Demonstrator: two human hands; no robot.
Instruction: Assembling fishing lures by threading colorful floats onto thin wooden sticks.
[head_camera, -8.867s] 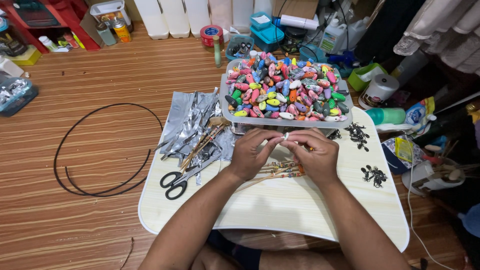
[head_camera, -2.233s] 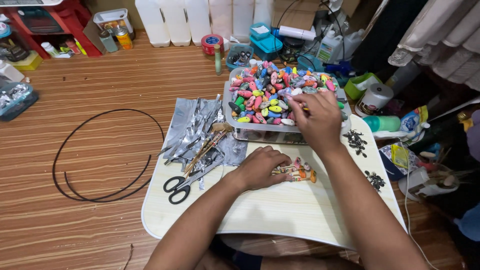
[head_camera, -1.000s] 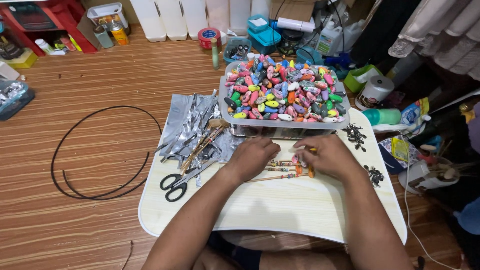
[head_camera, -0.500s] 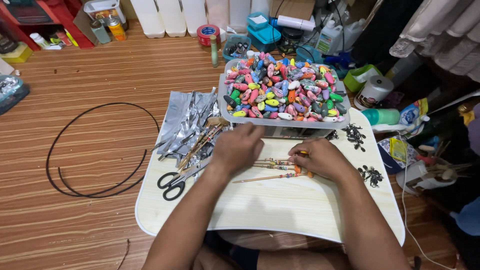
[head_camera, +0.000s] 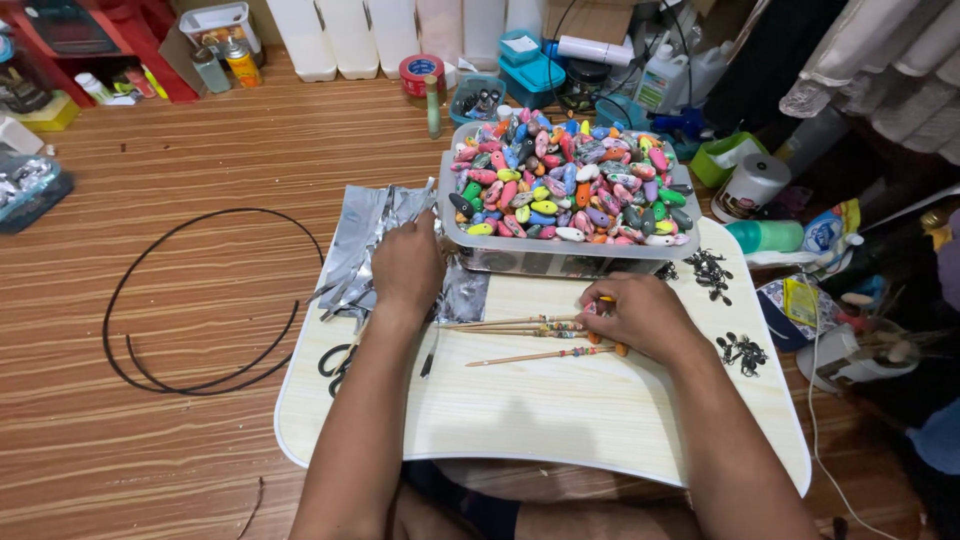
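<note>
Left hand (head_camera: 405, 265) lay palm-down on foil strips (head_camera: 362, 245), fingers curled; hold on strip not discernible. Right hand (head_camera: 640, 315) rested on bead-end of sticks (head_camera: 520, 325), fingertips pinching them. Sticks ran left-right, tips toward left hand; right hand nearer. Bead tub (head_camera: 565, 255) just behind.

Looking down, we see our left hand (head_camera: 405, 268) resting on the silver foil strips (head_camera: 365, 245) at the edge of the pale lap table (head_camera: 540, 420). Our right hand (head_camera: 640, 318) presses on thin wooden sticks (head_camera: 510, 325) lying just in front of the clear tub (head_camera: 560, 255) heaped with colourful beads (head_camera: 570, 180).
</note>
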